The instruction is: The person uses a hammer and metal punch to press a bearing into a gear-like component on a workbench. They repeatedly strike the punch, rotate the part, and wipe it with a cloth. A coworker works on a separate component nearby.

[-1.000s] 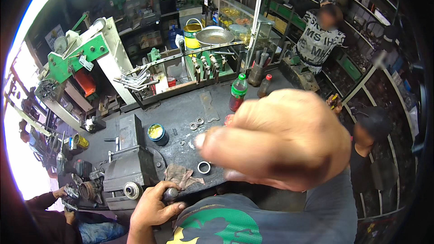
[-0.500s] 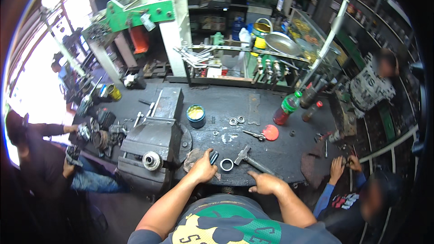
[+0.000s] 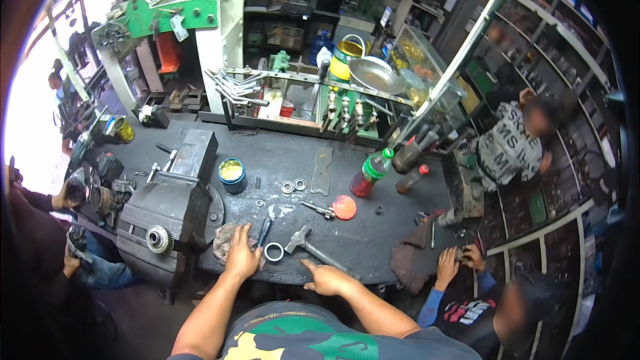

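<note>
Daylight is flooding in from the far left, burning the opening [image 3: 28, 110] to white, while the shelves [image 3: 559, 29] on the far right are sinking into gloom. My left hand [image 3: 241, 257] and right hand [image 3: 328, 279] are showing fairly sharply; a co-worker's head [image 3: 541, 119] is blurring out. Straight edges are bowing (my fisheye) toward the black rim.

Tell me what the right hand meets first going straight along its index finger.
Probably the metal ring, skirting the hammer head, though how high the right hand sits is unclear.
</note>
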Available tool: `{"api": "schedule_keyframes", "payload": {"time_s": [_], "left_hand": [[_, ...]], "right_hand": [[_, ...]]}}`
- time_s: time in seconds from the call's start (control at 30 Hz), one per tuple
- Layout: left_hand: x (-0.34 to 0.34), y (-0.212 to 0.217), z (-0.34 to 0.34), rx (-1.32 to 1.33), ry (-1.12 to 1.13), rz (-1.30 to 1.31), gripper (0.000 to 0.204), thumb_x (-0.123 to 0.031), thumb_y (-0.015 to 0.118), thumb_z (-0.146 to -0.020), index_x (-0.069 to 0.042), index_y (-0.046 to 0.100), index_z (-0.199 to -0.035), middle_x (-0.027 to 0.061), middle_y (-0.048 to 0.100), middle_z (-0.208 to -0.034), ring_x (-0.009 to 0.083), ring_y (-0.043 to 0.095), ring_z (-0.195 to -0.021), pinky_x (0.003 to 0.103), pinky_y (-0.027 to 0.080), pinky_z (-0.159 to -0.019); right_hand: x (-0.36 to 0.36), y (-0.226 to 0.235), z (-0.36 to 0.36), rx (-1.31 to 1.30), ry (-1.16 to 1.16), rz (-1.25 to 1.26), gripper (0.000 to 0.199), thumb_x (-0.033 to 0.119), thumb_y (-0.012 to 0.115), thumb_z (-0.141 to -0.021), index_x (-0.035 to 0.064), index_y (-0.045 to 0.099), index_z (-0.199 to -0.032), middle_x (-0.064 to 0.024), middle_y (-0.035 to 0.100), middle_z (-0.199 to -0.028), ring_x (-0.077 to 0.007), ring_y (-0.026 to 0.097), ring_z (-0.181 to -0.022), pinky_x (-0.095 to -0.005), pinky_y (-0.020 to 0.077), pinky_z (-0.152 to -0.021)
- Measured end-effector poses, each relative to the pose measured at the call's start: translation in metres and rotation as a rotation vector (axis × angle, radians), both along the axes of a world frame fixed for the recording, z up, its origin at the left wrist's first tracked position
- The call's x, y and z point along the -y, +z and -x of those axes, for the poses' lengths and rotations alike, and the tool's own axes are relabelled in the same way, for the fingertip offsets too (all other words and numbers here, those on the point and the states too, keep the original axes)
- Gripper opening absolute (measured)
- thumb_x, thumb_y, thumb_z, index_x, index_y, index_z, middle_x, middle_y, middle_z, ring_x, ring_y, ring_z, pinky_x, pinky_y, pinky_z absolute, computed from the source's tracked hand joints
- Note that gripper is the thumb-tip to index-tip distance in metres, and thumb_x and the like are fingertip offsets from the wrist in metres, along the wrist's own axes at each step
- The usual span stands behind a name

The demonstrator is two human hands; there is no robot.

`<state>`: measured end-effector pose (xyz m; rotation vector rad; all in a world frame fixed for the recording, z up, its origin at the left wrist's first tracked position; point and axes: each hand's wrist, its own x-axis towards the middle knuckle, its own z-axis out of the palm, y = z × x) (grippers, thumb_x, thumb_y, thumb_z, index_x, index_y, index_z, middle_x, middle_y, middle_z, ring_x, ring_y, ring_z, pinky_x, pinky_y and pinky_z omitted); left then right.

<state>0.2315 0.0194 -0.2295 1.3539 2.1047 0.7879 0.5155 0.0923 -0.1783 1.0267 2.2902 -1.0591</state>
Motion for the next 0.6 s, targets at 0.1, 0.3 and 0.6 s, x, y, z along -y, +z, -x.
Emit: {"api": "schedule_keyframes", "payload": {"time_s": [0.1,0.3,0.6], "left_hand": [[0.046,0.024,-0.006,0.080,-0.012,-0.034,0.074,-0.011,0.084,-0.092,-0.004,0.052,-0.159,0.0247,0.061,-0.154,0.0396,0.067,-0.134,0.048,0.054,-0.116],[0.206,0.005,0.014,0.240,0.089,-0.023,0.062,-0.015,0.080,-0.099,-0.008,0.056,-0.155,0.0169,0.070,-0.139,0.0281,0.078,-0.108,0.045,0.060,-0.103],[0.541,-0.146,0.033,0.369,1.091,0.795,0.078,-0.036,0.080,-0.098,-0.005,0.051,-0.164,0.0245,0.062,-0.160,0.0401,0.060,-0.148,0.048,0.049,-0.123]], "right_hand": [[-0.001,-0.011,0.005,0.002,0.062,-0.027,0.095,0.038,0.082,-0.100,0.0064,0.032,-0.174,-0.0371,0.074,-0.128,-0.0521,0.071,-0.123,-0.0570,0.0552,-0.106],[0.023,-0.007,0.039,0.088,0.257,-0.040,0.095,0.042,0.084,-0.097,0.0070,0.037,-0.172,-0.0379,0.074,-0.125,-0.0530,0.071,-0.122,-0.0585,0.0551,-0.105],[0.122,0.010,0.129,0.198,0.512,-0.040,0.092,0.043,0.083,-0.099,0.0048,0.041,-0.171,-0.0345,0.075,-0.129,-0.0484,0.071,-0.129,-0.0536,0.0555,-0.109]]}}
